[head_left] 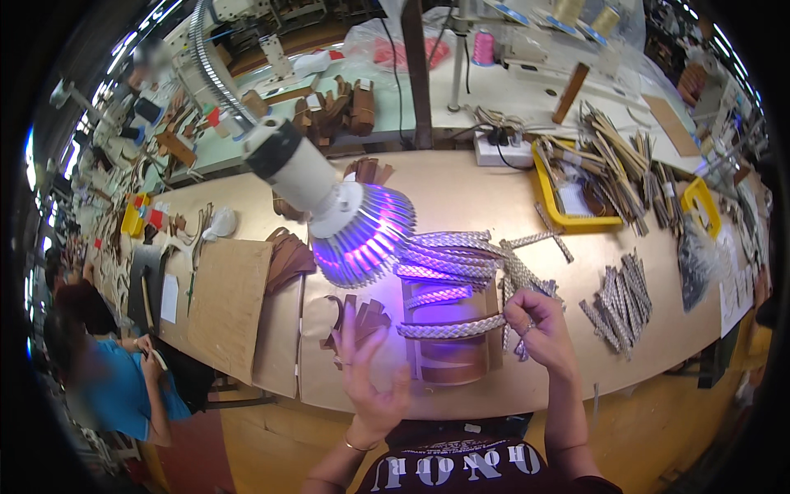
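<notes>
My right hand (539, 329) pinches the right end of a pale braided strap (448, 328). The strap lies across a brown rounded block (451, 369) in front of me. To the left of the block, my left hand (370, 380) is raised with its fingers apart and holds nothing. Beyond the held strap, a shorter braided piece (440, 296) rests on the block. A bundle of braided straps (453, 255) lies past it. Over the left side of this area hangs a lamp with a finned head (362, 235), casting purple light on the straps and my left hand.
Brown strips (362, 321) lie left of the block, beside a brown board (230, 300). More braided pieces (619, 303) are piled at right. A yellow tray (576, 221) with strips stands at the back right. A person in blue (132, 387) works at the far left.
</notes>
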{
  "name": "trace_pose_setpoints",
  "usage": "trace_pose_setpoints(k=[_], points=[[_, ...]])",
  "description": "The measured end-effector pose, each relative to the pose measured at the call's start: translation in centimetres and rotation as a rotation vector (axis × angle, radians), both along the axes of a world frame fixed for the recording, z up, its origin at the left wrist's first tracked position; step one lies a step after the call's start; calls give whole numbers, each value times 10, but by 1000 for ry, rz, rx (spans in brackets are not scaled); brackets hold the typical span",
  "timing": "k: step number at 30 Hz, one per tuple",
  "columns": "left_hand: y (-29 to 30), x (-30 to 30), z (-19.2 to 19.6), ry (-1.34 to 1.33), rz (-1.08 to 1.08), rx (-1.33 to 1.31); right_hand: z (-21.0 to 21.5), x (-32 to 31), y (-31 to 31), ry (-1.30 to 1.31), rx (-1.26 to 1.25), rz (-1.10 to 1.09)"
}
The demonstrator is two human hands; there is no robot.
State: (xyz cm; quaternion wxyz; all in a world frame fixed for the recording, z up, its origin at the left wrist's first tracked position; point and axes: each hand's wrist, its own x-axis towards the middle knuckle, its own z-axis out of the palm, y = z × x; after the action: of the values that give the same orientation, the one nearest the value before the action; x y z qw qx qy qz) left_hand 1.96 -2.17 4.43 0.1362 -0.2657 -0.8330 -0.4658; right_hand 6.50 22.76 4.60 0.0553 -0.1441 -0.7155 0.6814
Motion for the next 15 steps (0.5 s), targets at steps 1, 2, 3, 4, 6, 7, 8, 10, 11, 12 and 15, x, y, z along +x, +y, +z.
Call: trace_pose_setpoints(k=[1,2,3,4,6,7,8,10,11,12,15], points=[[1,-6,-2,-4,23,82,6,-6,0,50,-5,-19],[4,-12,-6,-26,62,197,10,-12,0,106,-4,-38],[11,-21,-13,-46,100,311,12,-20,0,147,-22,-69],[17,-31,-19,-67,136,423,13,-31,3,154,43,-108],[25,-51,-31,-497,136,535,9,-54,6,185,197,-175],[29,-62,-37,-629,94,594,5,-64,7,162,255,-213],[34,-72,-43,-621,67,546,1,-70,8,132,283,-198],[44,-90,-55,-455,-49,469,-5,-78,10,69,339,-169],[49,-97,-60,-350,-63,399,-8,-79,10,-35,403,-208],[52,-102,-65,-269,-78,334,-9,-78,9,2,469,-215],[55,-101,-80,-264,-60,-22,-6,-66,1,-46,694,-321]])
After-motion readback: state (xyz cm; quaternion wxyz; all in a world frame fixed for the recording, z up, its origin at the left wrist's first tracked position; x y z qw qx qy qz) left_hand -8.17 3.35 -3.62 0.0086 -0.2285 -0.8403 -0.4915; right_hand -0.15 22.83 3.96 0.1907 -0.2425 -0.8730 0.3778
